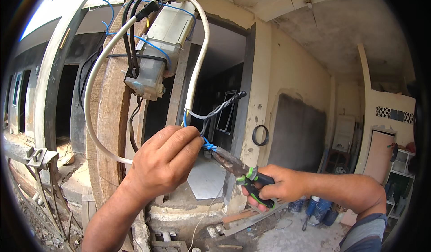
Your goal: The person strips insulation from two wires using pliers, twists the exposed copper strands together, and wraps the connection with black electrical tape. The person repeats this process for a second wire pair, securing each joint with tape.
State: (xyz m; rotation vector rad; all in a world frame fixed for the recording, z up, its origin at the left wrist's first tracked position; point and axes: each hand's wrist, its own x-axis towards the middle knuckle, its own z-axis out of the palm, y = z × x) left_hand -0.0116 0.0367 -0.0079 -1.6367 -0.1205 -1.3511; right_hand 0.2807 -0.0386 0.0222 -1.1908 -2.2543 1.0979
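The left hand pinches blue wires; the right hand, closed around pliers, has their nose at the wires' twisted end, below the box at the right edge of the wooden post. I'd say grip the wires close and turn evenly.

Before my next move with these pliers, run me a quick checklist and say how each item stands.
1. Right hand closed around the handles of the pliers: ok.
2. Nose of the pliers on the twist in the blue wires: ok.
3. Left hand steadying the blue wires beside the twist: ok.
4. Grey twisted wires clear of the pliers: ok, their black tip points up and away.
5. Hands gloved: not ok, both are bare.
6. Power off: cannot tell.
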